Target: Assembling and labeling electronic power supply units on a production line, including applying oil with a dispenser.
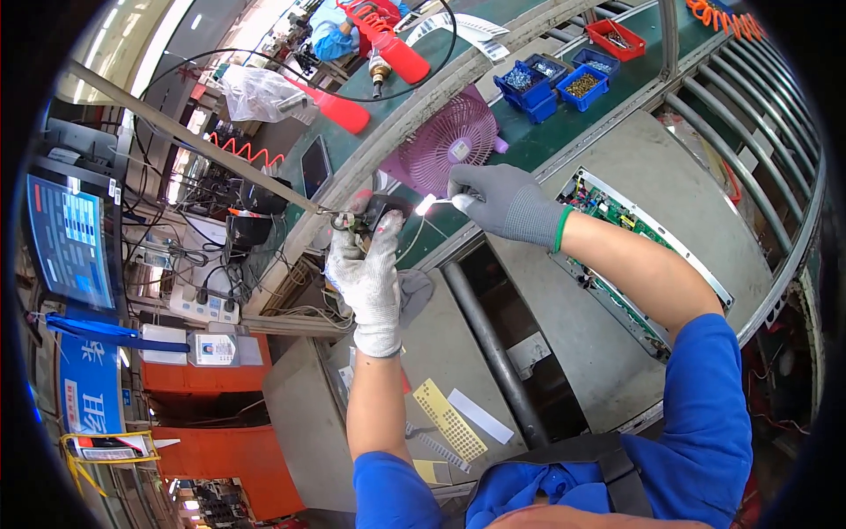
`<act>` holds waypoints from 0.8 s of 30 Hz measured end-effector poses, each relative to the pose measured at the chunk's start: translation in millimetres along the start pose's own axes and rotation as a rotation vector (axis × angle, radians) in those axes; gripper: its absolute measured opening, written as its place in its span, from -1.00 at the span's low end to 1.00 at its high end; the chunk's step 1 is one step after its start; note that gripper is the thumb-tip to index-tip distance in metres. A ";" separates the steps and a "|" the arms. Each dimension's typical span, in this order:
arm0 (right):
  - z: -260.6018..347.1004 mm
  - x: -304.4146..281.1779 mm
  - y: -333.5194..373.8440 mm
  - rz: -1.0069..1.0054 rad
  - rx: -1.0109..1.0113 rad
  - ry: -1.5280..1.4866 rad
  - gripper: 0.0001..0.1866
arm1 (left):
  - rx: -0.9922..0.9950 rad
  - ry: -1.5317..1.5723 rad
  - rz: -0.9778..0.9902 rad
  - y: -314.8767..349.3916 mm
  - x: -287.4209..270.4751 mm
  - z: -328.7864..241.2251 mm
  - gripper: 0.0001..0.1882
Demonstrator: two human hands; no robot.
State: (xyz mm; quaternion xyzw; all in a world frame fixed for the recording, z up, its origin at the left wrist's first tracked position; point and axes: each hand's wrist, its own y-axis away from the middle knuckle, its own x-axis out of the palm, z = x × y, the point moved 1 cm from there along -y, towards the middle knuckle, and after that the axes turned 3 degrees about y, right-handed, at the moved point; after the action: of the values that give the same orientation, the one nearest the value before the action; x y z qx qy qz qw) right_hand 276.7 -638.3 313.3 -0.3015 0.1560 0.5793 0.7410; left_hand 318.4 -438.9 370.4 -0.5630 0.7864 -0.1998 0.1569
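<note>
Fingers of the right hand (511,204) pinch a small stick (439,202), its tip glowing white, below the fan (460,148); the left hand (366,278) grips a dark device (382,210) just left of that tip.

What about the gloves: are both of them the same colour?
No, the left hand wears a white glove, while the right hand wears a grey glove with a green cuff.

1 head-worn fisheye, facing down, close above left hand (370,280), right hand (515,204)
</note>
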 end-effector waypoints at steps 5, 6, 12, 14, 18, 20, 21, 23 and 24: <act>-5.3 -16.4 6.5 0.003 0.004 0.016 -0.84 | 0.004 0.008 0.022 -2.8 9.5 -1.5 -0.57; -6.0 -18.1 8.4 0.010 0.004 0.016 -0.84 | -0.024 -0.024 0.026 -4.5 3.9 -0.5 -0.53; -22.8 -90.7 127.5 -0.169 0.016 -0.304 -0.65 | 0.089 -0.615 0.038 56.9 -60.8 1.1 0.06; -73.7 -115.1 200.0 -0.413 0.023 -0.312 -0.67 | 0.080 -0.769 -0.005 110.0 -77.9 4.6 0.02; -208.5 -145.6 351.7 -0.887 0.261 -0.281 -0.71 | 0.084 -0.745 -0.015 210.9 -112.3 21.0 -0.07; -167.1 -119.8 364.3 -0.958 0.378 -0.374 -0.71 | -0.040 -0.689 -0.044 248.9 -128.6 4.9 -0.11; -137.8 -104.7 366.0 -1.015 0.415 -0.429 -0.72 | -0.028 -0.664 -0.046 265.3 -124.8 -5.5 -0.11; -173.7 -95.9 362.3 -1.024 0.405 -0.659 -0.72 | -0.104 -0.492 -0.057 277.8 -104.2 -23.9 -0.20; -188.3 -93.7 358.9 -0.929 0.320 -0.826 -0.74 | -0.015 -0.581 -0.029 287.8 -98.1 -25.9 -0.22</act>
State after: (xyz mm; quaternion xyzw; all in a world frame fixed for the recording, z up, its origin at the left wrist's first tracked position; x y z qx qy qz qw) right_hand -69.2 -775.3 127.4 0.0247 -0.2048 0.2357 0.9497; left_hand 100.4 -260.0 253.7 -0.6089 0.7021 -0.0264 0.3683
